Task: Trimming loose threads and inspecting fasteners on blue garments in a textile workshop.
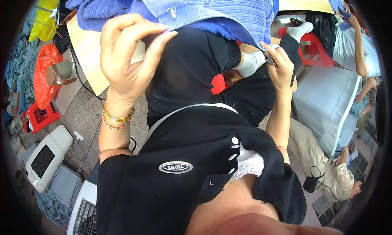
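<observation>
A blue pleated garment (232,10) lies over my lap and the table edge, with a paler, smooth blue band along its near edge. A small tuft of white thread (172,12) shows on that band. My left hand (128,57) pinches the band's left part between fingertips and thumb. At its right corner, my right hand (281,67) grips the cloth with thumb and finger. A small metal tool (269,60) sits within the right hand's fingers; its kind is mostly hidden. The band stretches in a curve between both hands.
Pale table boards (87,55) lie at left and far right. A red stool (314,51) and a seated co-worker (355,47) are at right, near a white panel (322,104). At left are an orange-red bag (44,67), a red crate (41,117) and a white machine casing (49,155).
</observation>
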`<state>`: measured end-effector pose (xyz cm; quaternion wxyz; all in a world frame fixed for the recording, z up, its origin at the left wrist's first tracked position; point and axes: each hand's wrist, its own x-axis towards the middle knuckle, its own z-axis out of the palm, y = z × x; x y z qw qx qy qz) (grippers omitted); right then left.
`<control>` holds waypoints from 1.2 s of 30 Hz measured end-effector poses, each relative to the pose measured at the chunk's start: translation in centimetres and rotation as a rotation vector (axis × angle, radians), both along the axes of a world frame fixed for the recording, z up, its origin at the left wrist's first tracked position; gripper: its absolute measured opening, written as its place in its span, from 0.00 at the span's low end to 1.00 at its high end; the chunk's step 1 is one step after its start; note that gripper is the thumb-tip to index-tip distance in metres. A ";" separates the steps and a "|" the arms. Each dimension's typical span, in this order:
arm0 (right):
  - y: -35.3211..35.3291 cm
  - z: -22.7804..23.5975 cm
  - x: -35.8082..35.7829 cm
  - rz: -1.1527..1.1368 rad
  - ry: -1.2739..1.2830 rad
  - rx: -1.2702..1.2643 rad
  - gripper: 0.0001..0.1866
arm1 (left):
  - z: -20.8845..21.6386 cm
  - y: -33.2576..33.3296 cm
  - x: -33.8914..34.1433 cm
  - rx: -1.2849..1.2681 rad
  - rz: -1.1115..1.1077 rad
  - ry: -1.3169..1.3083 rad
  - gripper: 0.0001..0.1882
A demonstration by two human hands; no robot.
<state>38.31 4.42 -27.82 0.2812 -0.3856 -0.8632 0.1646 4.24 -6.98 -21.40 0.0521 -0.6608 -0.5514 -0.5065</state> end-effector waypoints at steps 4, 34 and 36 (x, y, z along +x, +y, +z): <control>0.2 0.6 0.2 -0.022 0.063 0.007 0.29 | -0.4 -0.1 -0.3 -0.013 0.051 0.067 0.13; -4.1 6.7 -12.0 0.277 0.292 0.244 0.27 | -2.1 -0.8 1.8 0.072 0.008 0.012 0.14; -4.3 6.6 -12.3 0.257 0.281 0.266 0.27 | -2.2 -0.9 1.7 0.066 0.007 0.004 0.14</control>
